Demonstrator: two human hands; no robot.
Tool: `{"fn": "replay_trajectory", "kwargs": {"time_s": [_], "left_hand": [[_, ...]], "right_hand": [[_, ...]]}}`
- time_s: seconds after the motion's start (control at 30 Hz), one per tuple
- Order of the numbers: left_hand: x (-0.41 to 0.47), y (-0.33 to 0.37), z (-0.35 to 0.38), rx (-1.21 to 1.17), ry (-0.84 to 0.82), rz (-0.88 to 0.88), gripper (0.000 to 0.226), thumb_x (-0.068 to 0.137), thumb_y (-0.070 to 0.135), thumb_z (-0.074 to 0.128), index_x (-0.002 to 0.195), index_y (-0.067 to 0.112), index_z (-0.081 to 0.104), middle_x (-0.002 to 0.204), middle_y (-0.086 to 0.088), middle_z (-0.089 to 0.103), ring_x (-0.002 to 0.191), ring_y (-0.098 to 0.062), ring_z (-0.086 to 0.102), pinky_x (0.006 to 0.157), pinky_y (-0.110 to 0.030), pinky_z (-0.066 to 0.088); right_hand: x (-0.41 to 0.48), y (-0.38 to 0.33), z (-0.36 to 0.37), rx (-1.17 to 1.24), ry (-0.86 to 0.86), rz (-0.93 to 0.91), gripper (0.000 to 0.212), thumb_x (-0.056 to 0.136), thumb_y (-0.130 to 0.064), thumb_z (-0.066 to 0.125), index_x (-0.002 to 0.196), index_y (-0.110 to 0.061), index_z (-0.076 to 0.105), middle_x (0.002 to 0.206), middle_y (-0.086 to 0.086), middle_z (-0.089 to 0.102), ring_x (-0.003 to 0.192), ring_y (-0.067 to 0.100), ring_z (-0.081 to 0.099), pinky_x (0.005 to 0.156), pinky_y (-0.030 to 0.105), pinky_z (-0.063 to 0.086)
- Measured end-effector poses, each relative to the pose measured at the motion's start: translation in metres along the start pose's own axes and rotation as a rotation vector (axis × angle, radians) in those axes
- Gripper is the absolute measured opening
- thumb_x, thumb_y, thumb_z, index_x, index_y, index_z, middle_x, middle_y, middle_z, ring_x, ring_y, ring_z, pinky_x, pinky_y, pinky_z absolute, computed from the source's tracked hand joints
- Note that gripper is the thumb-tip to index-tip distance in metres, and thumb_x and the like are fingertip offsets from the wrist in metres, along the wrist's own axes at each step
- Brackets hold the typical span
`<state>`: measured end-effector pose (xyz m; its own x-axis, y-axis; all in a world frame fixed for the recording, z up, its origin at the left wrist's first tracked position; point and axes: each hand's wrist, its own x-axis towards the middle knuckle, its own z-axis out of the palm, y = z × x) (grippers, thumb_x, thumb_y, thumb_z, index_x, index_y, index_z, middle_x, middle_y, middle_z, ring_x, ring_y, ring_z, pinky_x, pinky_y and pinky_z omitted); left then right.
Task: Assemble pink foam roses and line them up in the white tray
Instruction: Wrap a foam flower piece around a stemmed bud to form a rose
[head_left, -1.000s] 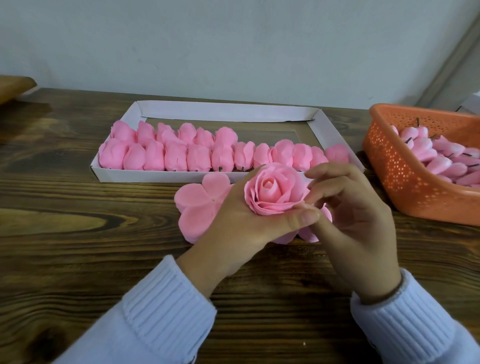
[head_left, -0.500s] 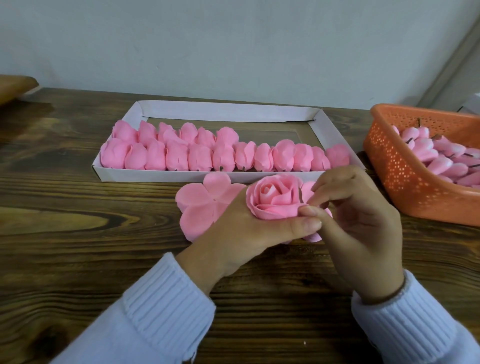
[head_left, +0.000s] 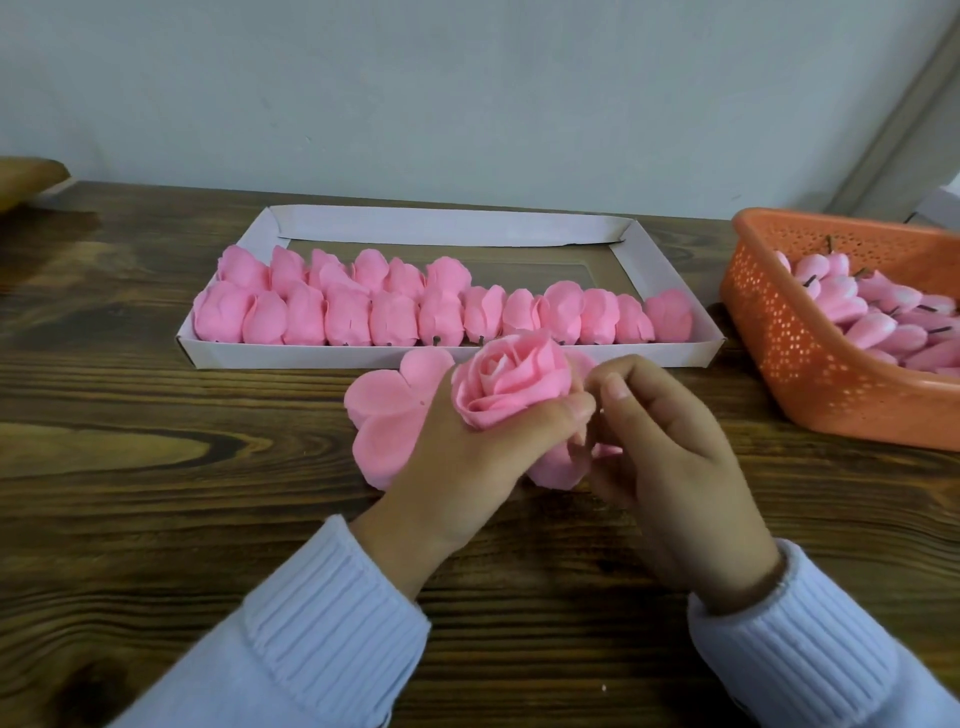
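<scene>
1. Head view: one dark wooden table (head_left: 156, 493) fills the lower part of the scene, with one pale wall (head_left: 467, 93) behind it.
2. One white tray (head_left: 447, 228) lies flat at the far middle of the table. It holds finished roses (head_left: 395, 319) on their sides in two rows. Twelve lie along the near wall and six lie behind them at the left end, so I count eighteen.
3. One orange basket (head_left: 810, 374) sits at the right, partly cut off by the frame edge and well apart from the hands. It holds a heap of pink buds (head_left: 872, 317) with dark stems, and they overlap too much to count.
4. Two pale ribbed sleeves (head_left: 322, 639) come in from the bottom edge.
5. Two hands meet just in front of the tray's near wall. The left hand (head_left: 457, 467) grips the open rose, with its thumb across the bloom's front. The right hand (head_left: 675, 467) has curled fingers whose tips touch the left thumb. I cannot tell whether they pinch a petal.
6. One open rose (head_left: 509, 384) faces up in the left hand, held above the table and close to the tray, not in it.
7. One flat petal sheet (head_left: 384, 410) lies on the table, partly under the left hand. More pink lobes show below the rose, and I cannot tell whether they are a second sheet.
</scene>
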<state>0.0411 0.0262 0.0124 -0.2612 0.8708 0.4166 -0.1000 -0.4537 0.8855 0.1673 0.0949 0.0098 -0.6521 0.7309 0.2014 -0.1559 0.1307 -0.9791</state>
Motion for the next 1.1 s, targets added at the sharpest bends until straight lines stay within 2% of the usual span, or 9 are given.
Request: {"fn": "replay_trajectory", "kwargs": {"time_s": [0.13, 0.2, 0.33, 0.43, 0.53, 0.67, 0.9, 1.0, 1.1], "left_hand": [[-0.001, 0.001, 0.0, -0.014, -0.014, -0.016, 0.012, 0.075, 0.011, 0.07, 0.078, 0.018, 0.06, 0.059, 0.003, 0.058, 0.047, -0.019, 0.055, 0.05, -0.032, 0.05], [-0.002, 0.0, -0.001, 0.033, 0.001, -0.021, 0.016, 0.074, 0.013, 0.072, 0.078, 0.02, 0.059, 0.056, 0.004, 0.055, 0.042, -0.016, 0.05, 0.047, -0.029, 0.047], [-0.002, -0.001, -0.002, 0.078, 0.021, -0.008, 0.01, 0.073, 0.02, 0.07, 0.071, 0.022, 0.06, 0.05, -0.015, 0.047, 0.031, -0.014, 0.04, 0.043, -0.02, 0.039], [-0.002, 0.001, -0.001, 0.02, -0.015, -0.011, 0.007, 0.073, 0.019, 0.068, 0.073, 0.025, 0.066, 0.067, -0.028, 0.051, 0.036, -0.012, 0.046, 0.047, -0.025, 0.045], [-0.003, 0.002, 0.0, -0.017, -0.069, -0.002, 0.01, 0.075, 0.017, 0.066, 0.076, 0.027, 0.068, 0.079, -0.017, 0.057, 0.045, -0.011, 0.053, 0.047, -0.024, 0.048], [-0.004, 0.004, 0.001, -0.034, -0.079, -0.031, 0.008, 0.075, 0.02, 0.067, 0.076, 0.028, 0.069, 0.079, -0.003, 0.062, 0.044, -0.008, 0.055, 0.042, -0.018, 0.046], [0.0, 0.005, 0.003, -0.056, 0.072, 0.007, 0.008, 0.069, 0.015, 0.066, 0.074, 0.021, 0.067, 0.07, 0.005, 0.064, 0.061, -0.013, 0.06, 0.05, -0.023, 0.049], [-0.002, 0.006, 0.003, -0.086, 0.043, -0.037, 0.006, 0.069, 0.015, 0.063, 0.073, 0.02, 0.064, 0.071, 0.0, 0.066, 0.045, -0.023, 0.051, 0.04, -0.022, 0.043], [-0.004, 0.01, 0.004, -0.099, -0.031, -0.037, 0.007, 0.069, 0.008, 0.059, 0.072, 0.014, 0.062, 0.077, -0.003, 0.067, 0.041, -0.003, 0.052, 0.041, -0.013, 0.042]], "right_hand": [[0.0, -0.001, 0.001, 0.113, -0.165, 0.16, 0.023, 0.09, -0.021, 0.049, 0.076, -0.004, 0.056, 0.058, 0.011, 0.054, 0.041, 0.01, 0.043, 0.037, 0.012, 0.024], [-0.001, -0.001, 0.002, 0.151, -0.227, 0.22, 0.023, 0.095, -0.014, 0.049, 0.083, 0.004, 0.052, 0.057, 0.006, 0.058, 0.039, 0.007, 0.045, 0.034, 0.01, 0.023], [-0.001, -0.004, 0.006, 0.293, -0.328, 0.351, 0.03, 0.099, -0.019, 0.038, 0.086, 0.004, 0.052, 0.057, 0.003, 0.06, 0.036, 0.004, 0.047, 0.031, 0.007, 0.022], [0.002, -0.004, 0.007, 0.411, -0.367, 0.404, 0.035, 0.098, -0.023, 0.037, 0.078, 0.001, 0.052, 0.062, 0.006, 0.057, 0.04, 0.007, 0.046, 0.031, 0.009, 0.022], [0.003, -0.003, 0.005, 0.488, -0.373, 0.448, 0.034, 0.095, -0.021, 0.042, 0.07, -0.001, 0.054, 0.059, 0.006, 0.054, 0.04, 0.007, 0.043, 0.031, 0.009, 0.023], [0.0, -0.002, 0.006, 0.537, -0.383, 0.451, 0.03, 0.092, -0.017, 0.045, 0.067, -0.004, 0.055, 0.055, 0.002, 0.052, 0.041, 0.005, 0.041, 0.033, 0.011, 0.023], [0.0, 0.001, 0.008, 0.508, -0.258, 0.441, 0.019, 0.086, -0.012, 0.049, 0.071, -0.003, 0.055, 0.058, 0.006, 0.045, 0.041, 0.005, 0.035, 0.034, 0.011, 0.022], [-0.001, 0.003, 0.008, 0.49, -0.313, 0.471, 0.024, 0.093, -0.02, 0.05, 0.081, 0.0, 0.054, 0.063, 0.008, 0.057, 0.045, 0.008, 0.047, 0.032, 0.011, 0.028], [0.002, 0.0, 0.007, 0.537, -0.418, 0.563, 0.038, 0.094, -0.037, 0.04, 0.093, -0.012, 0.07, 0.073, 0.003, 0.066, 0.056, 0.009, 0.059, 0.035, 0.012, 0.036]]}}
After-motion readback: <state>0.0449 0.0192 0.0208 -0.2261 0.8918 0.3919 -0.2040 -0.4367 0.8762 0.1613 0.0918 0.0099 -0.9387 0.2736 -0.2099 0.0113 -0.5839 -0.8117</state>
